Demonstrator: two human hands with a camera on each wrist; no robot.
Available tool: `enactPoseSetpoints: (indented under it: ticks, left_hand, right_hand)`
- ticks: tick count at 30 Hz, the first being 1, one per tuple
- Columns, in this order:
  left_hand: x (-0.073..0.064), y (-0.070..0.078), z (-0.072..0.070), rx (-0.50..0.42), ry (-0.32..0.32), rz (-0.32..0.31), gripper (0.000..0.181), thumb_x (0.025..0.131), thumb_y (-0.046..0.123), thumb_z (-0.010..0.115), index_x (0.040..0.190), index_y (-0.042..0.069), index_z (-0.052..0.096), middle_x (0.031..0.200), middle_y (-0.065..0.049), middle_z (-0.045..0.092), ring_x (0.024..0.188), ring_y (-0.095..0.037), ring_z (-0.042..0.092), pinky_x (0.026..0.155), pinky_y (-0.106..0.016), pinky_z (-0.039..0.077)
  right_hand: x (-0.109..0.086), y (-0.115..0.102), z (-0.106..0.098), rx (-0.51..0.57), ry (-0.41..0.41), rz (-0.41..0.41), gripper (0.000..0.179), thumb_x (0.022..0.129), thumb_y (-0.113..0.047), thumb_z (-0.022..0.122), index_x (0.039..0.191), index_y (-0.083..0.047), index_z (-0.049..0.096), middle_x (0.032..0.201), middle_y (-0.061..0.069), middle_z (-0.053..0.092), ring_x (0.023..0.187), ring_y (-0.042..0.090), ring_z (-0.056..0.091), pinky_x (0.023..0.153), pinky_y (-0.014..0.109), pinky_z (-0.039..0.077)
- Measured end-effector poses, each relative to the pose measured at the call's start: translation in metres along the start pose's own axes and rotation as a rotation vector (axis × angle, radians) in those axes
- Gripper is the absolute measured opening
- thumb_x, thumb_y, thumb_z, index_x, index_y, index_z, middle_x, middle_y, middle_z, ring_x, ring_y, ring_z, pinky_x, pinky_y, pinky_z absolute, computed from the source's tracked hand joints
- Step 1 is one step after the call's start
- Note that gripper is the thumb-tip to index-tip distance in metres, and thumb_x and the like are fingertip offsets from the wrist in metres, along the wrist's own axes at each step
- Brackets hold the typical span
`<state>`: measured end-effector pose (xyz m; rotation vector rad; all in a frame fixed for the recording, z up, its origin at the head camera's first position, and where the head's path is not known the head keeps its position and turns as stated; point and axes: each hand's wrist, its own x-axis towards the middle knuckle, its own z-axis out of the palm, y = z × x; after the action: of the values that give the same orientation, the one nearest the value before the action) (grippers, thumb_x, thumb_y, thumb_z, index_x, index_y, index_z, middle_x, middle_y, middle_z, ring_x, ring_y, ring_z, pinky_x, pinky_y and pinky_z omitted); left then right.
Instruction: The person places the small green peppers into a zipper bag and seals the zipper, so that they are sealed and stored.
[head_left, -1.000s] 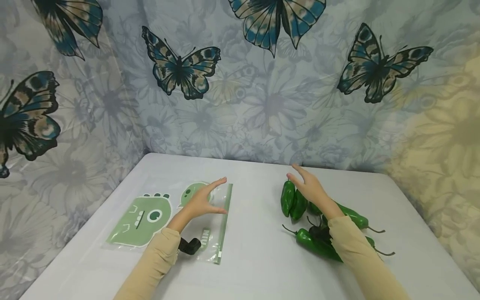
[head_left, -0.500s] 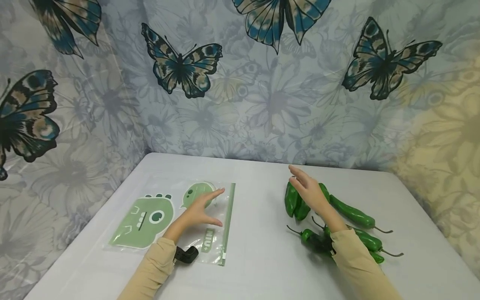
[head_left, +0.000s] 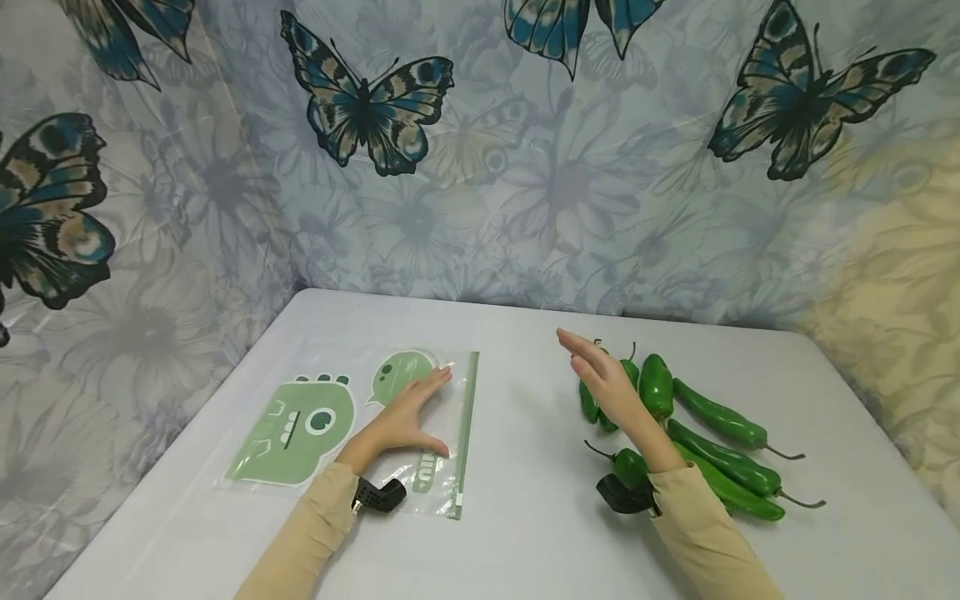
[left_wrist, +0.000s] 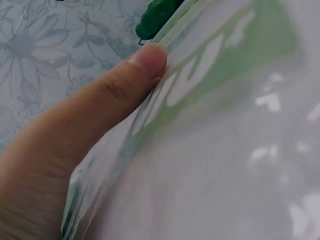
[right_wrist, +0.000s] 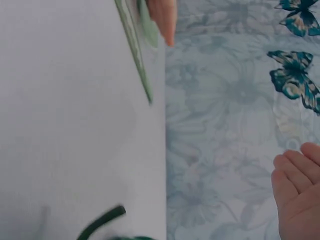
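Note:
A clear zip bag [head_left: 292,437] with a green cartoon print and a green closure strip [head_left: 468,433] lies flat on the left of the table. My left hand [head_left: 401,421] is over its right part, fingers straight and thumb spread. The left wrist view shows the thumb [left_wrist: 115,92] at the bag's film [left_wrist: 210,165]; contact is hard to tell. On the right, several green chili peppers [head_left: 720,417] lie in a loose group. Above them my right hand [head_left: 609,379] extends with straight fingers, holding nothing and partly hiding some peppers. Its palm [right_wrist: 300,200] shows in the right wrist view.
Both hands work over a white table [head_left: 525,533] backed by a butterfly-patterned cloth [head_left: 570,217]. Black wrist cameras sit on the left wrist [head_left: 380,495] and right wrist [head_left: 626,493]. A bare strip of table separates the bag from the peppers.
The head view has tilted, shifting the backdrop upward. My right hand has moved slightly left relative to the peppers, uncovering more of them. The left hand stays over the bag, which looks unmoved.

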<state>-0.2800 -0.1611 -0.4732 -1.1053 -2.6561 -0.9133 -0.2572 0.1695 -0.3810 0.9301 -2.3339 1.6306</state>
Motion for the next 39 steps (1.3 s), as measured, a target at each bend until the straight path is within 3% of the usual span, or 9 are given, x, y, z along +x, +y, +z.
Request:
enactPoseSetpoints:
  ticks: [5, 11, 15, 19, 26, 32, 36, 39]
  left_hand:
    - [0.001, -0.001, 0.000, 0.046, -0.017, -0.030, 0.119, 0.049, 0.059, 0.076, 0.140, 0.001, 0.025, 0.144, -0.011, 0.022, 0.131, -0.030, 0.015, 0.103, -0.047, 0.009]
    - [0.003, 0.003, -0.002, 0.118, -0.134, -0.103, 0.116, 0.055, 0.065, 0.070, 0.141, 0.002, 0.024, 0.145, -0.009, 0.020, 0.132, -0.022, 0.013, 0.104, -0.039, 0.009]
    - [0.005, 0.005, -0.005, 0.138, -0.168, -0.140, 0.110, 0.057, 0.065, 0.069, 0.140, 0.005, 0.029, 0.144, -0.005, 0.023, 0.132, -0.019, 0.016, 0.104, -0.037, 0.010]
    - [0.002, 0.003, -0.006, 0.150, -0.176, -0.162, 0.107, 0.057, 0.065, 0.069, 0.139, 0.007, 0.032, 0.144, -0.003, 0.025, 0.131, -0.018, 0.018, 0.104, -0.037, 0.011]
    - [-0.003, 0.002, -0.004, 0.101, -0.129, -0.161, 0.104, 0.055, 0.067, 0.068, 0.137, 0.010, 0.038, 0.141, -0.002, 0.030, 0.129, -0.019, 0.023, 0.103, -0.039, 0.013]
    - [-0.005, 0.003, -0.002, 0.061, -0.081, -0.121, 0.099, 0.055, 0.064, 0.070, 0.133, 0.009, 0.044, 0.137, -0.004, 0.037, 0.126, -0.019, 0.030, 0.103, -0.038, 0.017]
    - [-0.004, 0.003, -0.002, 0.040, -0.038, -0.106, 0.096, 0.054, 0.062, 0.072, 0.131, 0.010, 0.047, 0.134, -0.003, 0.041, 0.124, -0.020, 0.035, 0.102, -0.038, 0.020]
    - [-0.005, 0.003, -0.001, 0.036, -0.023, -0.136, 0.096, 0.052, 0.063, 0.072, 0.130, 0.013, 0.049, 0.133, -0.002, 0.043, 0.122, -0.024, 0.037, 0.100, -0.040, 0.023]
  right_hand:
    - [0.003, 0.000, 0.009, 0.039, -0.011, -0.027, 0.047, 0.098, -0.022, 0.037, 0.137, 0.004, 0.029, 0.138, 0.021, 0.031, 0.125, 0.032, 0.031, 0.096, 0.021, 0.028]
    - [0.003, 0.005, 0.019, 0.137, -0.015, -0.056, 0.050, 0.099, -0.023, 0.035, 0.135, 0.010, 0.027, 0.137, 0.026, 0.029, 0.123, 0.037, 0.030, 0.096, 0.020, 0.028]
    - [0.005, 0.009, 0.026, 0.242, -0.029, -0.084, 0.058, 0.099, -0.029, 0.034, 0.136, 0.012, 0.020, 0.136, 0.031, 0.025, 0.123, 0.040, 0.026, 0.098, 0.024, 0.026]
    - [0.006, 0.013, 0.034, 0.272, -0.055, -0.090, 0.063, 0.098, -0.036, 0.032, 0.136, 0.012, 0.018, 0.135, 0.032, 0.026, 0.123, 0.040, 0.027, 0.098, 0.031, 0.026]
    - [0.003, 0.017, 0.044, 0.255, -0.079, -0.078, 0.067, 0.097, -0.042, 0.031, 0.136, 0.012, 0.021, 0.134, 0.030, 0.029, 0.123, 0.038, 0.030, 0.098, 0.034, 0.026]
    - [-0.001, 0.018, 0.048, 0.257, -0.084, -0.059, 0.064, 0.097, -0.039, 0.032, 0.134, 0.013, 0.025, 0.133, 0.029, 0.032, 0.123, 0.036, 0.032, 0.098, 0.033, 0.027]
    - [-0.001, 0.019, 0.054, 0.247, -0.084, -0.064, 0.053, 0.099, -0.029, 0.034, 0.132, 0.012, 0.031, 0.131, 0.029, 0.035, 0.121, 0.036, 0.035, 0.097, 0.033, 0.030]
    - [-0.002, 0.020, 0.062, 0.268, -0.086, -0.056, 0.042, 0.098, -0.015, 0.039, 0.129, 0.013, 0.036, 0.128, 0.030, 0.039, 0.118, 0.037, 0.038, 0.095, 0.030, 0.033]
